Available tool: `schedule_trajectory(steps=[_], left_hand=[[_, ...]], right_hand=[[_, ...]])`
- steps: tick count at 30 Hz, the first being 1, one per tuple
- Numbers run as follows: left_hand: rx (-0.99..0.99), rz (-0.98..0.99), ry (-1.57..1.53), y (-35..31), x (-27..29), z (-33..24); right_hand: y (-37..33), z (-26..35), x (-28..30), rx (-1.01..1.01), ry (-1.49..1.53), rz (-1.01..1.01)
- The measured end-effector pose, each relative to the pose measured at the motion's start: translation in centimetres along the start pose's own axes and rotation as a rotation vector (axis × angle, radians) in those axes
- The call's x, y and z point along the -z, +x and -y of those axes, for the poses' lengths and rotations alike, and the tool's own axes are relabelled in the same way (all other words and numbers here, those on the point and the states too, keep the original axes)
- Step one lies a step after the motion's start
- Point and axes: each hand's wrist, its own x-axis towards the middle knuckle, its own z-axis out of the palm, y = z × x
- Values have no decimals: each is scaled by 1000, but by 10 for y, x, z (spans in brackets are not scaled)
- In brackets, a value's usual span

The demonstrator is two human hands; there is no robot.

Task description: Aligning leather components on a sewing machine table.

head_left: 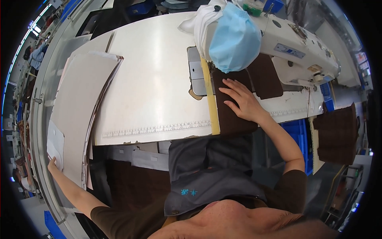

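Note:
My right hand (243,102) lies flat, fingers spread, on a dark brown fabric piece (232,121) at the front of the sewing machine (290,49). The fabric runs under the machine's head, where the needle is hidden; another brown part (266,77) shows beyond it. Far to the left, my left hand (53,164) is at the lower corner of a small white piece (55,141). That piece rests on a stack of large pale grey sheets (85,87). The fingers of this hand are mostly hidden, so its grip cannot be made out.
A blue face mask (234,38) and white cloth (201,28) cover the machine's head. Yellow tape (214,115) and a printed ruler (159,130) mark the white table (151,79). Brown fabric (337,135) hangs at right, near a blue bin (296,137). More brown cloth (133,185) lies below the table.

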Motion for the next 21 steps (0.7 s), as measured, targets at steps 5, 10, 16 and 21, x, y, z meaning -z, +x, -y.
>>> schedule_trajectory(steps=[5,10,16,21], left_hand=[[-217,-97,-73,-4,0,-4],[-403,-246,-122,-8,43,-7],[-999,-38,-56,-240,95,-209],[-1197,976,65,-508,76,-301]], right_hand=[[0,-1,0,9,-13,-20],[3,-4,-1,32,29,-29],[20,-10,6,114,-93,-19],[37,-30,6,192,-84,56]])
